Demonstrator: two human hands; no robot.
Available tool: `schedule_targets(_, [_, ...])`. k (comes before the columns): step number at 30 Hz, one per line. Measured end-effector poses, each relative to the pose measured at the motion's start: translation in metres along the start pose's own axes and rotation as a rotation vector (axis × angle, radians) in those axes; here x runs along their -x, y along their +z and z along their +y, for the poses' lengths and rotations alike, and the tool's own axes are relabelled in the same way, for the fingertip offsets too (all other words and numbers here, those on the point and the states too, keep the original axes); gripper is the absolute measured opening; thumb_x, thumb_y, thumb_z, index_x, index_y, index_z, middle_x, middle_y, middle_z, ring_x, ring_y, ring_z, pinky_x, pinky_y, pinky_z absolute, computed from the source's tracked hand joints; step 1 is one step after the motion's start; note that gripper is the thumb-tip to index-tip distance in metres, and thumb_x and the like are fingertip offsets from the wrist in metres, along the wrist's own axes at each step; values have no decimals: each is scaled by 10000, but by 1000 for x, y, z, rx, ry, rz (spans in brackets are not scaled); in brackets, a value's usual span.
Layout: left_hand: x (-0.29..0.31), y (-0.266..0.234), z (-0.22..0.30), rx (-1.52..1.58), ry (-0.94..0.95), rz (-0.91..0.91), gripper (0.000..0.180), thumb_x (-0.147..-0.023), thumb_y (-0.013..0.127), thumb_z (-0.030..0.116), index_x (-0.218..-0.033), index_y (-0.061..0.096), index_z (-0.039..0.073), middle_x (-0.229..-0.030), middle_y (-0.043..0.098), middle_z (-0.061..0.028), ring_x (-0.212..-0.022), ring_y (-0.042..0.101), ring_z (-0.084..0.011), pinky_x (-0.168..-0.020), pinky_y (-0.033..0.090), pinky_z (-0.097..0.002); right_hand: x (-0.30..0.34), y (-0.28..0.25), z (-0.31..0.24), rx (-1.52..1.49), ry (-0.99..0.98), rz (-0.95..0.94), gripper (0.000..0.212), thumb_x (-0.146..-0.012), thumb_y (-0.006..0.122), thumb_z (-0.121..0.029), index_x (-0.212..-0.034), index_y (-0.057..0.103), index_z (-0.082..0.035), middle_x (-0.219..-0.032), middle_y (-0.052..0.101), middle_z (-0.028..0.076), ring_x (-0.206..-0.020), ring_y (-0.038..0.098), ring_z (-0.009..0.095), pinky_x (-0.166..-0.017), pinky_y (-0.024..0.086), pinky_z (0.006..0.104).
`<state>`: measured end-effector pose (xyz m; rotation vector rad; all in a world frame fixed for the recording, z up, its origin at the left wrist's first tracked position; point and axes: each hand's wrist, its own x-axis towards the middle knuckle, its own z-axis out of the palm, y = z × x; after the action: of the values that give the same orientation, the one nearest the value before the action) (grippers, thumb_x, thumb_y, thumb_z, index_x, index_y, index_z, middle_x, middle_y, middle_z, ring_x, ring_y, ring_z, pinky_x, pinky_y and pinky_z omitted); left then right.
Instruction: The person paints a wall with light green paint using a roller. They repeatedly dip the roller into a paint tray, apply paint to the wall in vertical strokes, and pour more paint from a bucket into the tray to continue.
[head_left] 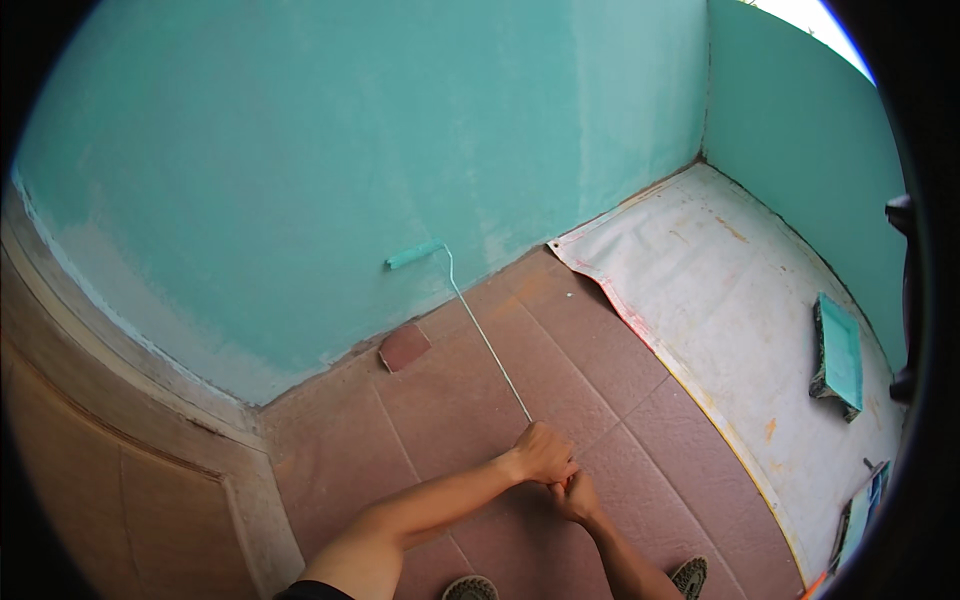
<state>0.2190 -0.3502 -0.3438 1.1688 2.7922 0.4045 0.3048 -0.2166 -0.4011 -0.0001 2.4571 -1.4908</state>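
A long-handled paint roller (416, 254) with a teal sleeve is at the lower part of the teal wall (330, 150). From its right end, a thin bent rod runs down toward me. My left hand (543, 453) is closed round the near end of this rod. Just below and to the right, my right hand (577, 498) is also closed, touching the left one. Both hands hide the grip they wrap.
A whitish sheet (690, 270) covers the floor at right, bearing a paint tray (841, 350) with teal paint. Another partly visible tray-like item (855, 530) sits nearer. A loose brown tile piece (405, 347) lies by the wall. A wooden door (110, 480) stands at left.
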Motion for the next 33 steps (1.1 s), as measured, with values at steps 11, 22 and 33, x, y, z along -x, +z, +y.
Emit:
schedule_targets(11, [-29, -165, -6, -429, 67, 311, 315, -748, 586, 312, -507, 640, 117, -515, 598, -102, -469, 605, -243, -500, 448, -384, -65, -54, -117, -30, -312, -15, 97, -856, 571, -16, -928, 593, 46, -847, 645, 111, -743, 589, 167, -676, 481, 318])
schedule_targets(22, [-40, -397, -16, -763, -69, 319, 247, -625, 568, 239, -441, 505, 86, -439, 515, -109, -397, 472, -283, -501, 400, -378, -106, -98, -342, -201, -834, 278, 244, -924, 598, -171, -954, 554, 67, -711, 612, 227, -632, 610, 369, -572, 454, 401])
schedule_targets(33, [-41, -316, -61, -578, -24, 287, 236, -623, 567, 263, -471, 575, 83, -501, 574, -130, -473, 528, -296, -552, 431, -394, -113, -71, -288, -35, -645, 214, 241, -936, 529, -160, -892, 553, 75, -750, 601, 277, -708, 593, 450, -623, 453, 456])
